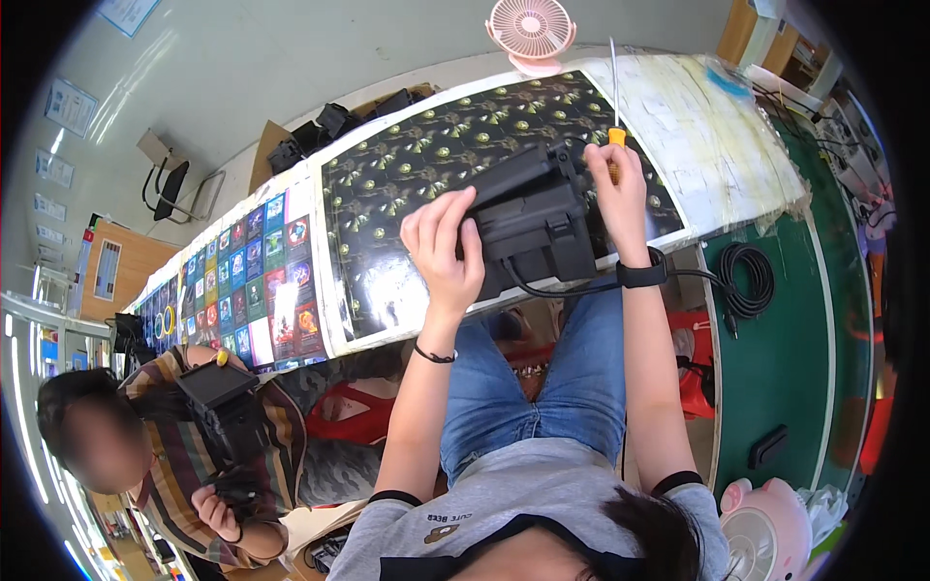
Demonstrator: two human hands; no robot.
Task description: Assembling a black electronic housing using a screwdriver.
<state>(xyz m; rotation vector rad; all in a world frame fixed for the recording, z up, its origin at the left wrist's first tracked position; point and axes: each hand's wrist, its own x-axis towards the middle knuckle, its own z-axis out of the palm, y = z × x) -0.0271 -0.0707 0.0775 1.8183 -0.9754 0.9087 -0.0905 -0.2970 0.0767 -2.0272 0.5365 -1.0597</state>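
A black plastic case [531,223] with a raised, hinged-looking upper part is held above the dark patterned mat. My left hand [446,250] is closed on its left side, the thumb bent against it. My right hand [618,189] grips a screwdriver [616,136] by its orange-yellow handle, the long thin shaft pointing away from me. This hand is beside the case's right end; whether the fingers touch it I cannot tell. A black cable [562,290] leaves the case's lower side and runs past the black band [641,270] on my right wrist.
On the right, a green surface [775,387] carries a coiled black cable [746,281] and a small black object [768,447]. A pink fan [531,34] stands at the table's far edge. At left, a co-worker [213,426] holds another black device [223,402].
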